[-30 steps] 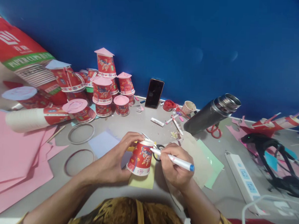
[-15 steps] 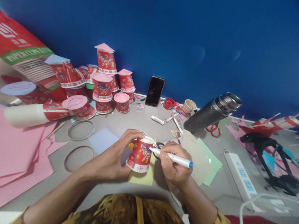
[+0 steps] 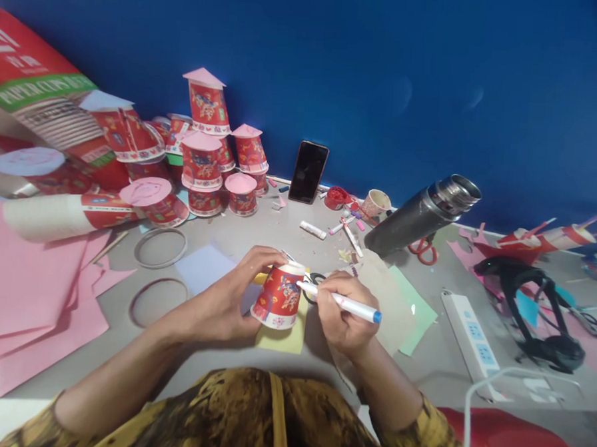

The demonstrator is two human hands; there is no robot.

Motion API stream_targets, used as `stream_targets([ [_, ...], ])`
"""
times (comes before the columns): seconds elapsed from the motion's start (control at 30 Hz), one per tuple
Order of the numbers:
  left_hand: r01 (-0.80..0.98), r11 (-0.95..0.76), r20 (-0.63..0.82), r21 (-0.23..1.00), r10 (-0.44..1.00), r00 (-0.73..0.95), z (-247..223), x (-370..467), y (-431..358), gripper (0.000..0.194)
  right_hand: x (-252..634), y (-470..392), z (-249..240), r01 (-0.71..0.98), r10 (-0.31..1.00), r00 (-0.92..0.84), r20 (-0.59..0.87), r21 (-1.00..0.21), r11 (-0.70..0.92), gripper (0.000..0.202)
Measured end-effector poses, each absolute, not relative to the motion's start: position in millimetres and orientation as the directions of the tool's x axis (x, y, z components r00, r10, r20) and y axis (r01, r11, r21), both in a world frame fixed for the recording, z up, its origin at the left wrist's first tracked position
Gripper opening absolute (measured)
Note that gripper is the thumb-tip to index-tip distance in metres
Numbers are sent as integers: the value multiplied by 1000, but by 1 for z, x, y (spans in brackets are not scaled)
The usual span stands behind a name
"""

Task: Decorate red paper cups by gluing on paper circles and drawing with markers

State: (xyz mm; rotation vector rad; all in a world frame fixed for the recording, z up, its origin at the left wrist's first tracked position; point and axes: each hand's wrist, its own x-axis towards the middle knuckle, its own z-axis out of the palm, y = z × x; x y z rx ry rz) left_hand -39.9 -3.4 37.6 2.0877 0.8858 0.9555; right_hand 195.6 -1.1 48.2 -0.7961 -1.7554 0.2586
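My left hand (image 3: pixel 229 296) grips a red patterned paper cup (image 3: pixel 279 294), thumb low and fingers at its upper end. The cup is upside down, its wide rim facing down and tilted a little. In my right hand (image 3: pixel 346 313) is a white marker (image 3: pixel 347 303) with a blue end, held like a pen. The marker's tip meets or nearly meets the cup's right side. Beneath the cup lies a yellow paper sheet (image 3: pixel 282 339). Partly hidden between my hands are black-handled scissors (image 3: pixel 313 292).
Stacked cups with pink paper roofs (image 3: pixel 204 162) stand at the back left. Two tape rings (image 3: pixel 161 248) and pink sheets (image 3: pixel 20 282) lie left. A phone (image 3: pixel 308 172) leans on the blue wall. Right are a dark flask (image 3: pixel 419 216), red-handled scissors (image 3: pixel 424 250) and a power strip (image 3: pixel 475 343).
The whole view has shifted slightly, so things sit a little higher in it. Both hands keep their hold on the cup and marker, with the tip still by the cup's right side.
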Motion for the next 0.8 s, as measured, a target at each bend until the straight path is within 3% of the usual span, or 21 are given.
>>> stream_targets([
  [0.57,286,-540,358,792,790,498,40,-39,-5,75,195,1,45,365,628,-137,766,-550,751,15],
  [0.8,348,-582,393,735,784,481,36,-38,-4,77,193,-2,49,317,608,-172,775,-541,779,15],
])
